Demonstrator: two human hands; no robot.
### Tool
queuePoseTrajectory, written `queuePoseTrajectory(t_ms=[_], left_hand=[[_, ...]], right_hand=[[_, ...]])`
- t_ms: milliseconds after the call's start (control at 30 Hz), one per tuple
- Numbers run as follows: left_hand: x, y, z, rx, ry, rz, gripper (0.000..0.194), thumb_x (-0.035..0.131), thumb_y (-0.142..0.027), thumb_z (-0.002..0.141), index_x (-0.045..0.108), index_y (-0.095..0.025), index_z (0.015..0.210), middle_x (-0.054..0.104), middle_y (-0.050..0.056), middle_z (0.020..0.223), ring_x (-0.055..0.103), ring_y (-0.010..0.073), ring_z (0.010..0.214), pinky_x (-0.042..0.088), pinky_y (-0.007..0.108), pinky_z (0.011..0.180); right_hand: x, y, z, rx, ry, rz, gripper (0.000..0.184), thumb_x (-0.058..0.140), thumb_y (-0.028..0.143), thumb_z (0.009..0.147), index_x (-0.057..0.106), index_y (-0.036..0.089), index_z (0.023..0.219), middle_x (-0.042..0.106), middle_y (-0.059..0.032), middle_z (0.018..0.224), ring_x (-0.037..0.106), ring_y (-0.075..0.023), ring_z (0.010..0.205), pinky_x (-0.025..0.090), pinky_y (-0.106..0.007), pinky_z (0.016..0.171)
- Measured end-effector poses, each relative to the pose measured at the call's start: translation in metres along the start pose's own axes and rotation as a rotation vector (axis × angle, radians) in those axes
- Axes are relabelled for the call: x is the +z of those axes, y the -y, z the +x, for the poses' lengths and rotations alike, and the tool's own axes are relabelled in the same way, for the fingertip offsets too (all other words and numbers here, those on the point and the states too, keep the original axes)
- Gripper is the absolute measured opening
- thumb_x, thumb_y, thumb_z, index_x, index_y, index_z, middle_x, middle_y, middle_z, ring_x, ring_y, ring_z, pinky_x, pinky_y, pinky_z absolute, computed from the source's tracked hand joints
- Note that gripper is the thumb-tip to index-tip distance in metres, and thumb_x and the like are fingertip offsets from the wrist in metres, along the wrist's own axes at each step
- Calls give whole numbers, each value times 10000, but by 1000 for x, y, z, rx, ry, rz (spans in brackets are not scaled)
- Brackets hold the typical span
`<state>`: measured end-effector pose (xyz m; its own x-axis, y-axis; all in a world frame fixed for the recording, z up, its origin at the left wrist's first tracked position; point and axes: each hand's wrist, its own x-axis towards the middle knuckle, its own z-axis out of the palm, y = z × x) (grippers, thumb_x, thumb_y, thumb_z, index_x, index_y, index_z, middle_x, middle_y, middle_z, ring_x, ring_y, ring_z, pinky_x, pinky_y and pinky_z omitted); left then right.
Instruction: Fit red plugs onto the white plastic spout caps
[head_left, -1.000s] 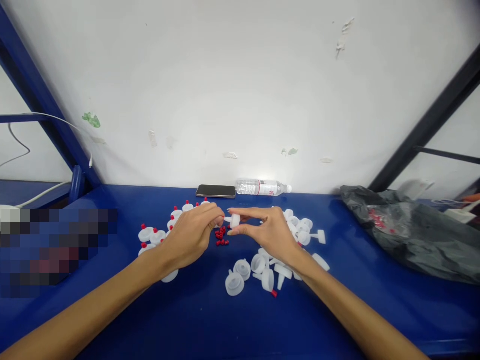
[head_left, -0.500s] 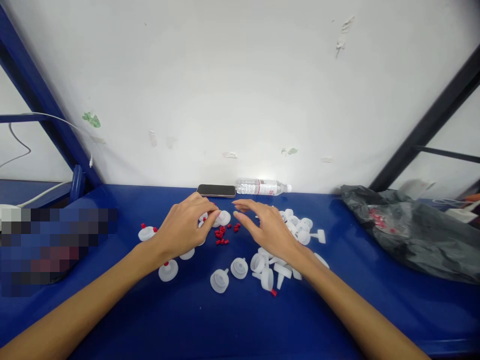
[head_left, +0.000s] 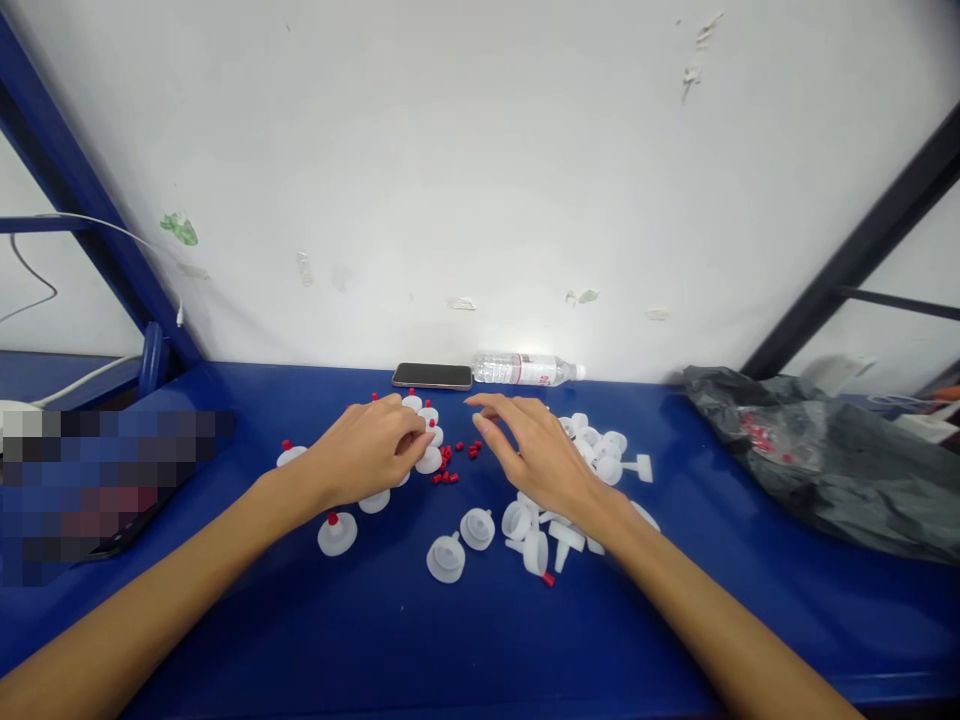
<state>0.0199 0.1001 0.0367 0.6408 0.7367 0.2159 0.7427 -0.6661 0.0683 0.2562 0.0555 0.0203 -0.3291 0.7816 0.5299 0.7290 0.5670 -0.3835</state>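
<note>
My left hand (head_left: 375, 447) is closed in a pinch above the left group of white nozzle caps, its fingertips at the top of one white nozzle cap (head_left: 429, 461) whose spout they hide. Beside it, other white caps with red tips (head_left: 412, 402) stand spout up. Several small red tips (head_left: 447, 456) lie loose between my hands. My right hand (head_left: 536, 445) is open, thumb and fingers apart, with nothing in it. It hovers just left of a heap of white nozzle caps (head_left: 607, 470), partly covering the caps below.
A phone (head_left: 433, 376) and a clear plastic bottle (head_left: 525, 369) lie along the wall. A dark plastic bag (head_left: 862, 500) with a clear packet of red tips is at right. Two white caps (head_left: 446, 558) lie near the front. A blue frame post stands at left.
My left hand has shifted slightly left, bringing the white cap from between my hands to the left group. My right hand stays nearly in place, its fingers spread a little wider.
</note>
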Motion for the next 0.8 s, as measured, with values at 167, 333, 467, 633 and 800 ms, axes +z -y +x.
queuePoseTrajectory(t_ms=[167, 333, 467, 633, 800], left_hand=[[3, 8, 2, -17, 32, 57, 354, 407, -352, 999, 624, -213, 755, 688, 59, 807, 617, 231, 781, 390, 335, 653], [4, 14, 4, -57, 52, 82, 366, 418, -364, 983, 608, -216, 707, 687, 55, 754, 631, 234, 761, 375, 329, 632], [4, 17, 4, -97, 51, 101, 361, 403, -366, 975, 625, -223, 728, 690, 64, 793, 631, 247, 766, 340, 329, 610], [1, 16, 3, -129, 58, 108, 312, 433, -362, 946, 656, -231, 772, 692, 64, 815, 637, 256, 788, 336, 332, 618], [-1, 8, 1, -85, 30, 66, 281, 436, -380, 965, 677, -244, 915, 691, 45, 881, 624, 241, 821, 369, 331, 631]], right_hand=[[0, 0, 0, -4, 2, -3, 297, 429, 320, 1075, 596, 247, 1310, 759, -37, 1084, 679, -231, 1065, 447, -419, 1001], [0, 1, 0, -28, 7, -28, 286, 435, 311, 1078, 604, 231, 1294, 761, -31, 1040, 684, -217, 1004, 455, -410, 975], [-2, 2, 0, -46, 24, -64, 277, 427, 292, 1082, 648, 219, 1232, 764, -38, 1082, 683, -218, 1003, 447, -412, 971], [-8, 0, 2, -56, 56, -50, 292, 430, 285, 1078, 708, 209, 1132, 778, -39, 1044, 692, -220, 970, 451, -402, 938], [-15, 4, 3, -84, 165, 85, 256, 530, 318, 1035, 757, 218, 973, 783, -3, 887, 695, -177, 815, 476, -339, 829]])
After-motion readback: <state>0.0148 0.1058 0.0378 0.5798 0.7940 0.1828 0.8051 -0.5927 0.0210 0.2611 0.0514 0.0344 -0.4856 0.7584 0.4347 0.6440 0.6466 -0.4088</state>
